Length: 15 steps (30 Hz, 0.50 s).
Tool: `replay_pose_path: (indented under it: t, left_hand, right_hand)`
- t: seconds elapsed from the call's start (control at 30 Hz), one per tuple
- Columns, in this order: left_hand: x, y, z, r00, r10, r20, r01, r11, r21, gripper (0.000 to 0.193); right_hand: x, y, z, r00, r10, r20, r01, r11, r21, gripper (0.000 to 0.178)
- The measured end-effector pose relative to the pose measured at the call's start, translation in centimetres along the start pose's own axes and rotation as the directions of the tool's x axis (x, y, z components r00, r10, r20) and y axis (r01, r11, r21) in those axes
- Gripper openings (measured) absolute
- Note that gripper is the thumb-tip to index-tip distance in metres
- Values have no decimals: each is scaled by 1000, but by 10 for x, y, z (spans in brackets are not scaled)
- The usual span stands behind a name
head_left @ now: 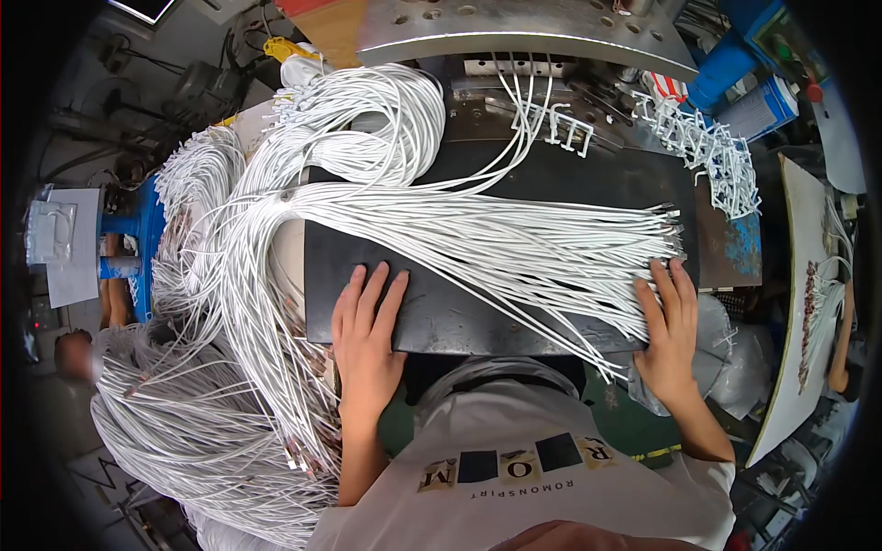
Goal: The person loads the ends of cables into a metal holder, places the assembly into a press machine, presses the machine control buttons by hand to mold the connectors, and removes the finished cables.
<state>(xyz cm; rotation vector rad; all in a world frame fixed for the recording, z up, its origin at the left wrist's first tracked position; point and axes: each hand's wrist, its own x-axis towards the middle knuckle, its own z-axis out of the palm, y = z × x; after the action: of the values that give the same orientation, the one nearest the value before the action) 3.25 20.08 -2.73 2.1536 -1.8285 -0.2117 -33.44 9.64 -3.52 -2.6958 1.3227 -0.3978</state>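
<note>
A thick bundle of white cables [514, 230] fans out to the right across a black work surface [432, 303], its bare-looking tips at the right end. My left hand [367, 321] rests on the near left edge of that surface, fingers stretched out and apart, holding nothing. At the near right corner my right hand [669, 321] lies with extended fingers against the outer cables, close to their ends. Its thumb is partly hard to make out. A few cables curve away from the bundle up into a metal mould block [524, 68] at the back.
A heavy metal plate [524, 35] overhangs the mould. White branched plastic scraps [707, 151] are heaped at the back right, with a smaller scrap [570, 133] near the mould. Coiled cables [386, 110] and a large hanging cable pile [211, 432] crowd the left. A pale board [792, 312] stands at right.
</note>
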Motion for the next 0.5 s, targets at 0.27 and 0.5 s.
replay_pose_path:
  t: [0.27, 0.5]
  left_hand:
    - [0, 0, -1, 999, 14, -46, -15, 1000, -4, 88]
    - [-3, 2, -3, 1000, 14, -13, -14, 1000, -19, 91]
  right_hand:
    - [1, -4, -2, 1000, -6, -28, 7, 1000, 26, 84]
    - [-2, -6, -3, 1000, 0, -13, 1, 1000, 10, 83]
